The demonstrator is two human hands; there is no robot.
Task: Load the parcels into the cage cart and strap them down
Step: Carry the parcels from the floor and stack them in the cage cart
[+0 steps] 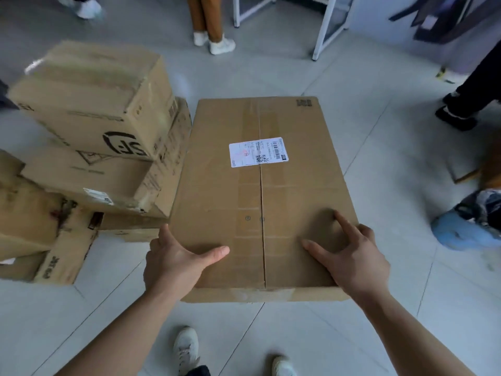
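While held at its near corners, the box (260, 199) extends forward from both hands. Left hand (173, 257): thumb on top, fingers round the left edge. Right hand (356, 255): thumb and forefinger spread on top, remaining fingers over the right edge. A stack (95, 118) stands left of the left hand.

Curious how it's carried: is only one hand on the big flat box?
No, the left hand and the right hand both hold the big flat box at its near corners.
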